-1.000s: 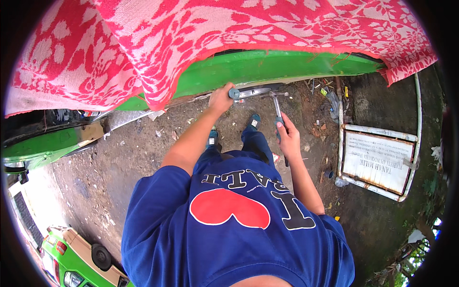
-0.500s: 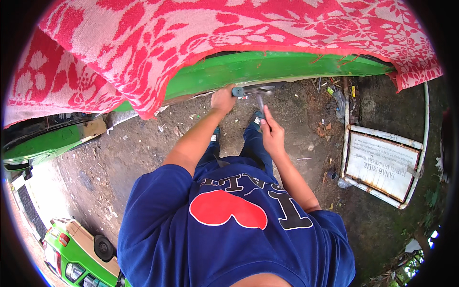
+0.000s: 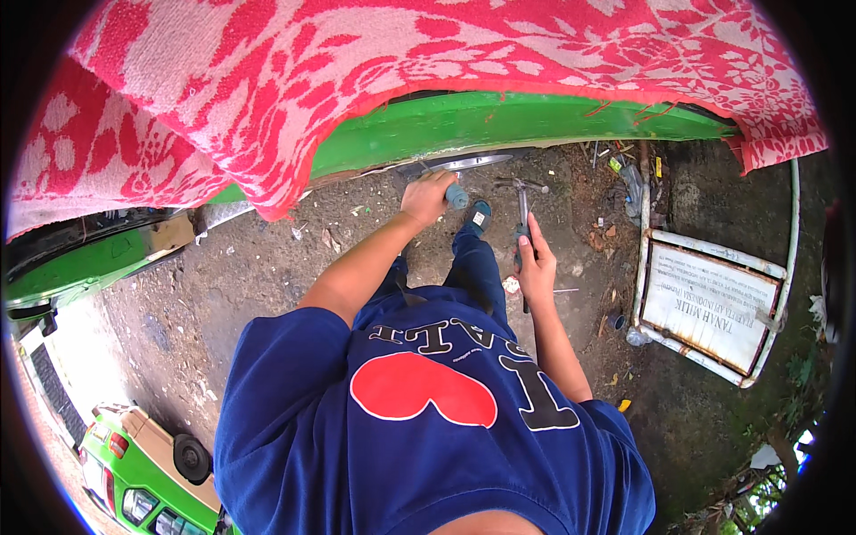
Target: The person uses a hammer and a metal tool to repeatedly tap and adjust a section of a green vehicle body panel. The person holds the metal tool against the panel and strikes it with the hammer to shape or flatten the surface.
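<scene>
My left hand (image 3: 427, 198) is closed around a hand tool with a rounded blue-grey handle (image 3: 456, 196). The handle's end points to the right. Most of the tool is hidden by my fingers, so its kind does not show. That hand is just below the lower edge of a green vehicle body panel (image 3: 428, 129). My right hand (image 3: 537, 269) grips a hammer (image 3: 523, 210) by its dark handle, its metal head raised toward the panel. A gap separates the hammer head from the blue-grey handle. Under the panel edge runs a curved shiny strip (image 3: 477, 162).
A red and pink patterned cloth (image 3: 428, 53) drapes over the panel. At right stands a rusty white metal frame with a sign board (image 3: 711, 303). Litter (image 3: 631, 192) lies on the dirt ground. A green vehicle (image 3: 143, 481) is at the lower left.
The hammer head has drawn back from the handle end, and my right hand has moved lower and to the right. My left hand has shifted slightly right and down with its tool.
</scene>
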